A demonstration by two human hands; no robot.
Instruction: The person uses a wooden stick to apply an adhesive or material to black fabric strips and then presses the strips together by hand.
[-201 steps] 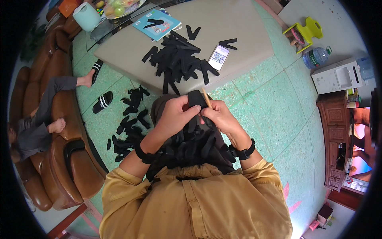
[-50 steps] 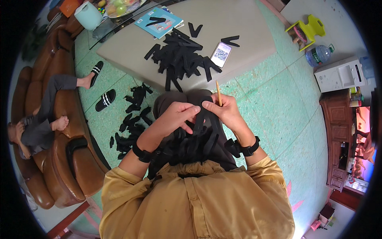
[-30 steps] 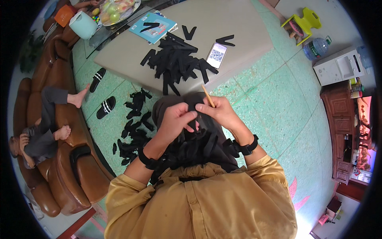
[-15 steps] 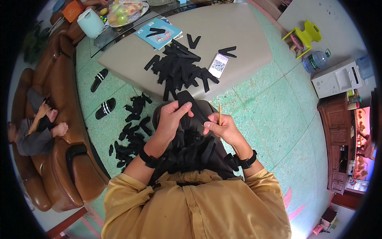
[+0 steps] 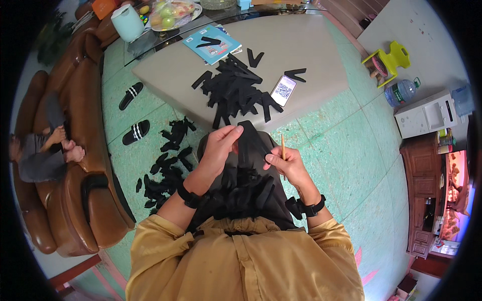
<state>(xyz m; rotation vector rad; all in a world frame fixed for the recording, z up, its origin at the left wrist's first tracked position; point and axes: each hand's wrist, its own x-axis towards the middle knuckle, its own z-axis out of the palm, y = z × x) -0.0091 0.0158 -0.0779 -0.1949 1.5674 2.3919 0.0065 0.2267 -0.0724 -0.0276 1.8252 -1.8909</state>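
My left hand (image 5: pixel 217 150) pinches the upper edge of a folded black fabric strip (image 5: pixel 252 140) above my lap. My right hand (image 5: pixel 288 164) grips the strip's lower right end between thumb and fingers. A thin wooden stick (image 5: pixel 283 145) also stands upright between the fingers of that hand. Several black fabric pieces (image 5: pixel 243 188) lie across my lap, below the hands. Ahead, a heap of similar black strips (image 5: pixel 231 89) covers part of the beige padded bench (image 5: pixel 173 83); some strips are V-shaped.
A phone (image 5: pixel 284 91) with a lit screen lies right of the heap, and a blue booklet (image 5: pixel 211 44) lies behind it. More black pieces (image 5: pixel 163 173) are scattered on the floor at left, near two slippers (image 5: pixel 136 132). A person's feet (image 5: pixel 74 151) rest on the brown sofa (image 5: pixel 90 165).
My left thumb has shifted to the strip's top edge, and the strip is turned and spread differently. Both hands still hold it. The whole view has tilted slightly.
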